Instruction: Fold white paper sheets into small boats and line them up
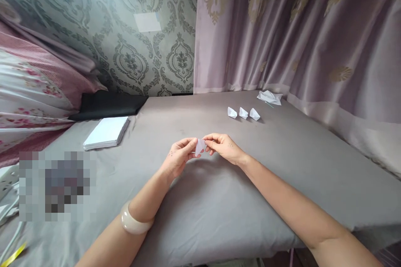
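Note:
A small folded piece of white paper (199,146) is held just above the grey cloth-covered table (219,200), near its middle. My left hand (178,157) pinches its left side and my right hand (223,147) pinches its right side, fingertips nearly meeting. A pale bangle (133,222) circles my left wrist. Three small folded white paper shapes (243,113) stand in a row farther back, right of centre.
A stack of white paper sheets (106,132) lies at the back left beside a black cloth (109,104). Crumpled white paper (269,97) lies by the purple curtain (297,29). Flowered bedding (31,91) rises at left. A blurred patch covers the near left.

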A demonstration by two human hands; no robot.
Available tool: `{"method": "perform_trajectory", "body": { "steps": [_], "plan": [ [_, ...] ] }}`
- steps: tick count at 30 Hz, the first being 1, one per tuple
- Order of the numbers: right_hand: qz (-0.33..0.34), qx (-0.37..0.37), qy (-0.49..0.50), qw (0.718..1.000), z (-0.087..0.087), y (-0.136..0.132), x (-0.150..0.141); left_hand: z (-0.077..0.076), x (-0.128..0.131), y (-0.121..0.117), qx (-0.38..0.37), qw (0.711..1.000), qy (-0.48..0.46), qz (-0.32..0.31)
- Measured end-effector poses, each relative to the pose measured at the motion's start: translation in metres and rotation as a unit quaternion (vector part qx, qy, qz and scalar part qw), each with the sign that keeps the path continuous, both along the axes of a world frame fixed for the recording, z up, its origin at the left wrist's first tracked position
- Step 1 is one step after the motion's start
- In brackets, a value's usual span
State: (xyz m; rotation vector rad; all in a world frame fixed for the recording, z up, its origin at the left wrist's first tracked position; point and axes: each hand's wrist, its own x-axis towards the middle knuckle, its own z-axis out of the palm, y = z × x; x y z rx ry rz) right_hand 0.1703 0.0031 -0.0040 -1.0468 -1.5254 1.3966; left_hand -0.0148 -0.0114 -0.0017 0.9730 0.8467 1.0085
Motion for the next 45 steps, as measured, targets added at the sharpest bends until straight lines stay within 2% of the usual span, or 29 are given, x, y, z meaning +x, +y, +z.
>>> {"method": "perform_trajectory", "body": {
  "steps": [6, 12, 17, 20, 22, 24, 26, 33, 45],
  "plan": [
    [-0.029, -0.032, 0.101, 0.994, -0.007, -0.009, -0.004, 0.005, 0.004, -0.007, -0.025, 0.996, -0.078, -0.023],
    [-0.08, -0.031, 0.105, 0.991, -0.006, -0.018, -0.005, 0.004, 0.008, -0.009, -0.059, 0.995, -0.082, -0.014],
    [-0.108, -0.049, 0.091, 0.989, -0.004, -0.023, -0.009, -0.001, 0.012, -0.009, -0.077, 0.996, -0.049, 0.022],
    [-0.082, -0.064, 0.104, 0.989, -0.002, -0.027, -0.013, -0.004, 0.016, -0.01, -0.043, 0.998, 0.009, 0.054],
    [-0.069, -0.072, 0.111, 0.989, -0.002, -0.03, -0.016, -0.007, 0.018, -0.012, 0.01, 0.994, 0.076, 0.082],
    [-0.078, -0.07, 0.104, 0.989, -0.002, -0.032, -0.019, -0.01, 0.019, -0.014, 0.065, 0.983, 0.134, 0.109],
    [-0.093, -0.059, 0.097, 0.989, -0.001, -0.033, -0.021, -0.011, 0.02, -0.016, 0.1, 0.975, 0.153, 0.129],
    [-0.06, -0.039, 0.123, 0.99, 0.004, -0.036, -0.018, -0.005, 0.019, -0.017, 0.1, 0.977, 0.109, 0.155],
    [-0.077, -0.048, 0.176, 0.98, -0.005, -0.028, -0.018, -0.008, 0.018, -0.018, 0.123, 0.973, 0.088, 0.172]
  ]
}}
